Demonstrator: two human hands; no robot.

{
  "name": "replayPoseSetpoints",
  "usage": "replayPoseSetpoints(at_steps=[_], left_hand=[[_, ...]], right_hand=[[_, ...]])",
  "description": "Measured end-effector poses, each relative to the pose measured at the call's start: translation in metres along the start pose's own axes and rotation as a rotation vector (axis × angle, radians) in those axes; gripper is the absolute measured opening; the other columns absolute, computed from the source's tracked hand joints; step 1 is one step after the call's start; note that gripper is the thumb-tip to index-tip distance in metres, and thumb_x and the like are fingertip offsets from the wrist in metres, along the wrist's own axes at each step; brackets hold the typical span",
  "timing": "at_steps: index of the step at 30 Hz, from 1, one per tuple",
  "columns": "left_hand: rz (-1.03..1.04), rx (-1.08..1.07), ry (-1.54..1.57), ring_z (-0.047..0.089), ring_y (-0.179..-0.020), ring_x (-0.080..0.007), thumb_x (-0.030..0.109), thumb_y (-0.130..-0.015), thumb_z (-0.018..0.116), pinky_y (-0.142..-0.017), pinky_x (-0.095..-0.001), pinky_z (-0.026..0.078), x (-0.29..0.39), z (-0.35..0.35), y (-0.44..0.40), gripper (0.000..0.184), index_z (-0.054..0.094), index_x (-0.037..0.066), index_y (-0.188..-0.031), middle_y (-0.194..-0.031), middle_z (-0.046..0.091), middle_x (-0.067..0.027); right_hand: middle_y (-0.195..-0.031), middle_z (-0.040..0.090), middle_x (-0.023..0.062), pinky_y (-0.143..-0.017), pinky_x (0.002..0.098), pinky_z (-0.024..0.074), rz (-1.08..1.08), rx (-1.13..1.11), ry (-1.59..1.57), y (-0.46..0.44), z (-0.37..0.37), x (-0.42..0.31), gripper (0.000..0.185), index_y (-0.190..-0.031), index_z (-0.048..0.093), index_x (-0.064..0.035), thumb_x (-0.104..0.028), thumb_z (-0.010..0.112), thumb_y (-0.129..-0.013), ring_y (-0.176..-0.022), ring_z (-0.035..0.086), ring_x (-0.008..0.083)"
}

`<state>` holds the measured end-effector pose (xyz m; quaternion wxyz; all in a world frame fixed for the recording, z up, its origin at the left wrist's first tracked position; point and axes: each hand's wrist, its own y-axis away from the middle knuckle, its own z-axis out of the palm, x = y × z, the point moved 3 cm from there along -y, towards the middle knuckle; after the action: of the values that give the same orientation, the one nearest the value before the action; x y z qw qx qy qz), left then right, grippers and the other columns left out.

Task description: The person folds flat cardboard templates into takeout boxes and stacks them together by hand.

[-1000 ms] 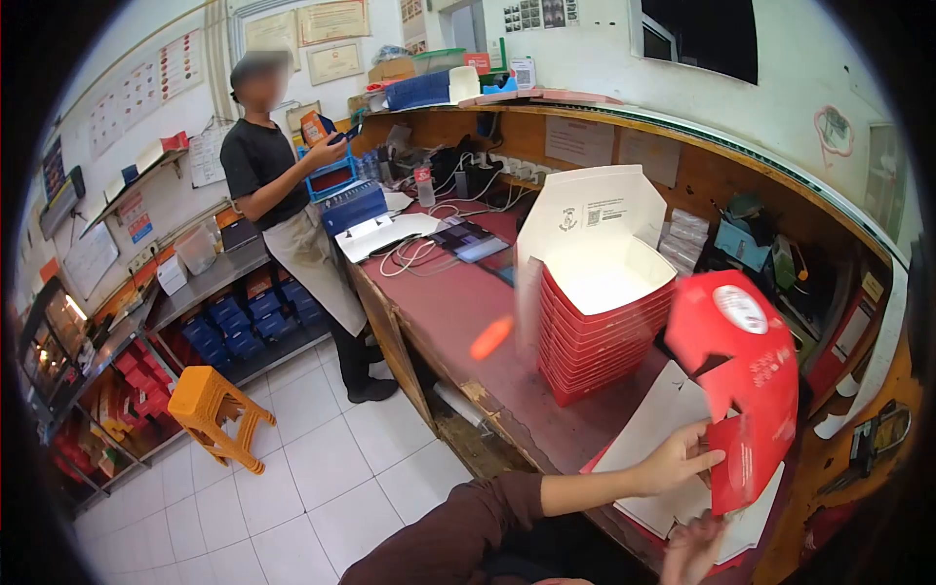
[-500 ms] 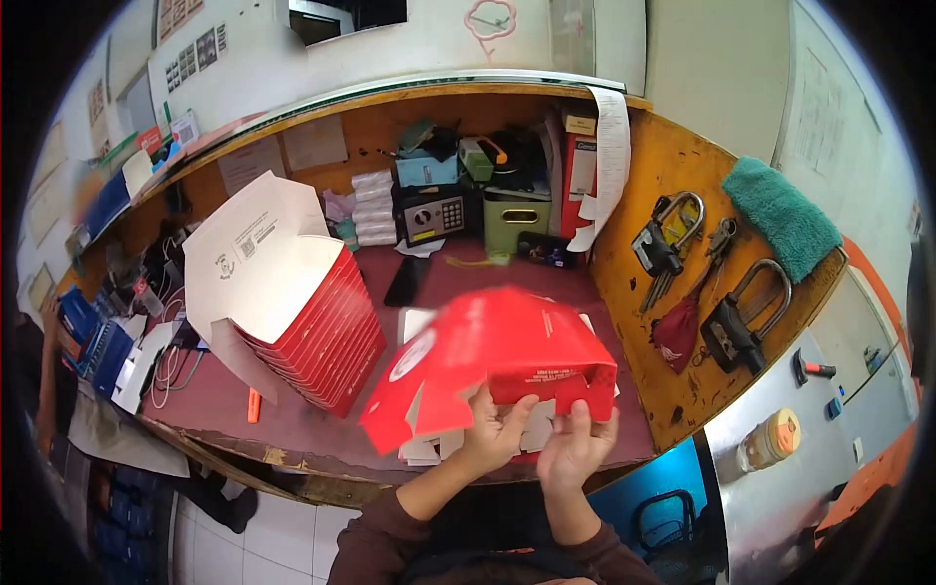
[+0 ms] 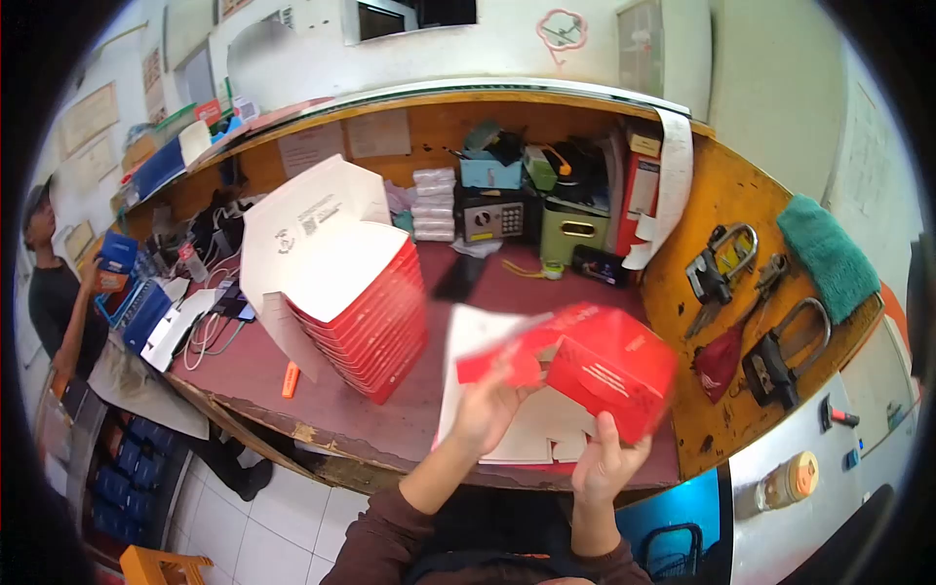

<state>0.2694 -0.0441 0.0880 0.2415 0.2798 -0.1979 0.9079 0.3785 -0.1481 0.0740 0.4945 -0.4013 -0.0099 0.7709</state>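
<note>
A partly folded red carton (image 3: 619, 366) is raised over the desk, blurred at its left part. My left hand (image 3: 492, 408) grips its left flap, fingers closed and partly behind the card. At its lower right corner, my right hand (image 3: 609, 463) holds the edge with the thumb in front. Under the carton lie flat white and red card sheets (image 3: 507, 444). To the left stands a tall, leaning stack of nested red boxes (image 3: 375, 336) with white insides, the top one having a raised white lid (image 3: 312, 219).
An orange cutter (image 3: 291, 379) lies left of the stack on the dark red desk (image 3: 234, 390). Behind are a small safe (image 3: 494, 220), a green bin (image 3: 573, 239) and a phone. Padlocks hang on the right panel. At far left stands a person (image 3: 58, 302) holding a blue box.
The view has swung right since the first frame. The red carton has been turned and its sides now stand folded at angles, with both my hands on it.
</note>
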Motion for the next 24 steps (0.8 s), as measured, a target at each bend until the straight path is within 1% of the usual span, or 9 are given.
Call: replayPoseSetpoints(at_steps=[2,4,9,11,13,15,16,19,24], left_hand=[[0.214,-0.014,-0.553,0.05,-0.093,-0.0133,0.012,-0.083,0.053,-0.083,-0.0305,0.038,-0.014,-0.031,0.004,0.01,0.051,0.007,-0.091,-0.097,0.055,-0.0055],[0.484,0.018,-0.783,0.049,-0.084,-0.0093,0.004,-0.079,0.058,-0.076,-0.025,0.038,-0.017,-0.008,0.016,0.01,0.048,0.007,-0.077,-0.087,0.055,-0.0029],[0.555,0.095,-0.746,0.049,-0.082,-0.0095,0.005,-0.078,0.061,-0.075,-0.0255,0.038,-0.008,-0.006,0.024,0.014,0.048,0.006,-0.074,-0.082,0.054,-0.0024],[0.461,0.08,-0.948,0.049,-0.079,-0.0098,0.006,-0.079,0.061,-0.072,-0.0251,0.039,-0.003,-0.007,0.029,0.014,0.048,0.006,-0.074,-0.08,0.054,-0.0023],[0.394,0.069,-0.803,0.049,-0.074,-0.009,0.009,-0.079,0.062,-0.068,-0.0239,0.039,-0.017,-0.008,0.027,0.016,0.047,0.007,-0.072,-0.075,0.052,-0.0017],[0.797,0.108,-0.895,0.049,-0.062,-0.0079,0.018,-0.079,0.062,-0.056,-0.0229,0.041,-0.012,0.001,0.025,0.018,0.05,0.006,-0.074,-0.067,0.052,-0.0001],[0.797,0.096,-0.874,0.049,-0.062,-0.0079,0.019,-0.079,0.062,-0.056,-0.0231,0.041,-0.015,0.003,0.025,0.018,0.05,0.006,-0.074,-0.067,0.052,-0.0003],[0.634,0.071,-0.77,0.049,-0.064,-0.0081,0.02,-0.08,0.062,-0.058,-0.0236,0.041,-0.026,-0.004,0.025,0.018,0.05,0.007,-0.074,-0.069,0.052,-0.0008],[0.477,0.144,-0.656,0.05,-0.066,-0.0083,0.021,-0.08,0.061,-0.06,-0.0245,0.041,-0.039,-0.011,0.029,0.018,0.05,0.007,-0.075,-0.071,0.053,-0.0017]], right_hand=[[-0.107,0.055,0.0092,-0.091,0.036,0.0386,-0.106,0.014,0.011,0.004,0.002,-0.001,0.041,-0.115,0.044,-0.004,0.008,0.054,-0.077,-0.1,0.053,0.0221],[-0.11,0.052,0.01,-0.091,0.0358,0.039,-0.065,0.043,-0.116,0.016,0.024,0.005,0.046,-0.116,0.042,-0.0029,0.01,0.055,-0.074,-0.1,0.052,0.0223],[-0.119,0.045,0.0133,-0.091,0.0388,0.0414,0.27,0.062,-0.326,0.016,0.007,0.032,0.056,-0.126,0.031,-0.0047,0.009,0.052,-0.076,-0.102,0.052,0.0249],[-0.116,0.048,0.013,-0.09,0.0402,0.0423,0.255,-0.025,-0.324,0.016,0.017,0.018,0.048,-0.125,0.034,-0.0059,0.002,0.051,-0.081,-0.1,0.053,0.0234],[-0.111,0.052,0.0126,-0.09,0.0378,0.0422,0.314,-0.073,-0.336,0.028,0.019,0.032,0.037,-0.12,0.04,-0.0036,-0.006,0.051,-0.084,-0.1,0.053,0.0216],[-0.109,0.054,0.0127,-0.09,0.0346,0.0413,0.538,-0.064,-0.449,0.031,-0.004,0.063,0.035,-0.118,0.042,-0.0029,-0.013,0.051,-0.086,-0.099,0.053,0.0212],[-0.109,0.054,0.0131,-0.091,0.0324,0.0405,0.566,-0.141,-0.428,0.026,0.001,0.057,0.033,-0.116,0.044,-0.0044,-0.017,0.05,-0.086,-0.1,0.052,0.021],[-0.117,0.049,0.0136,-0.091,0.035,0.0405,0.334,-0.134,-0.261,0.021,0.005,0.039,0.041,-0.123,0.037,-0.004,-0.013,0.051,-0.085,-0.1,0.052,0.022],[-0.117,0.049,0.0153,-0.092,0.0346,0.0402,0.378,-0.069,-0.293,0.039,0.011,0.043,0.041,-0.124,0.035,-0.0034,-0.013,0.048,-0.087,-0.103,0.051,0.0217]])
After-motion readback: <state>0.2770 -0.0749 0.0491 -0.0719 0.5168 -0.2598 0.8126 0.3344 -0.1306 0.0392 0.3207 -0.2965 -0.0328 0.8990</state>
